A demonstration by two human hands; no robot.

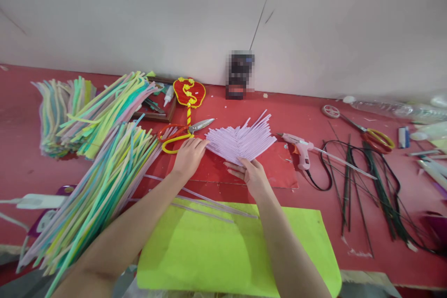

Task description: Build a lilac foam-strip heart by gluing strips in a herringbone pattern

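Observation:
A lilac leaf-shaped piece made of pipe cleaners [240, 139], with slanting rows that meet along a middle seam, lies spread above a red mat. My right hand [249, 174] grips its lower tip, thumb on top and fingers underneath. At its left corner, the bent fingers of my left hand [190, 156] close on the edge; their tips are partly hidden. Just behind the left hand rest scissors [174, 137] with red and yellow handles, blades half apart. Loose lilac pipe cleaners [216, 207] lie below the hands.
Bundles of coloured pipe cleaners [98, 186] cover the left side. A pink glue gun [302, 149], its cord, green wire stems [380, 191] and other scissors [379, 139] lie right. A yellow-green sheet [195, 256] is in front; a red-yellow fan-shaped ornament [199, 95] is behind.

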